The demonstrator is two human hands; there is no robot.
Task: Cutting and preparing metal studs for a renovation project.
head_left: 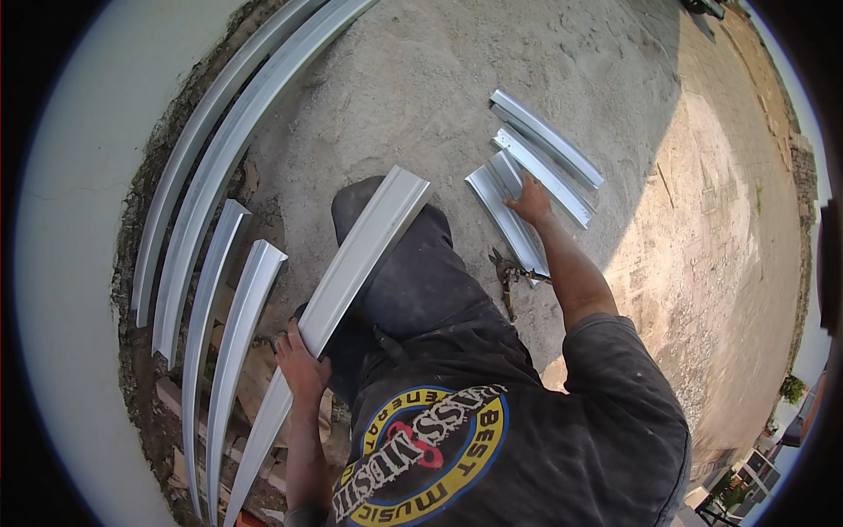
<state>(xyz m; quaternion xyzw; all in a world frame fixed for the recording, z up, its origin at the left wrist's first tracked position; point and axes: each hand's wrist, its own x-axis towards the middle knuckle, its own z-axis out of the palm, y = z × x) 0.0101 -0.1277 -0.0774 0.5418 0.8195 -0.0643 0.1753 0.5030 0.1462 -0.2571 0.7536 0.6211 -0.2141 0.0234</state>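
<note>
A long light-grey metal channel (pixel 364 237) slants across my bent knee, its far end up past the leg. My left hand (pixel 303 364) is closed around its near part. Out to the right, my right hand (pixel 530 202) has its fingers on a short silver metal channel (pixel 506 171), closed at its edge; the palm side is hidden. Beneath and beside that piece lies another short channel (pixel 492 200), and two more short channels (pixel 549 140) lie just beyond. A pair of tin snips (pixel 506 279) with dark jaws rests on the ground by their near ends.
Several long metal channels (pixel 233 351) lie along the left, beside a pale wall (pixel 79 220). Scraps and rubble (pixel 250 395) sit under and between them. Sandy ground (pixel 421 79) stretches ahead, with sunlit paving (pixel 711 246) at the right.
</note>
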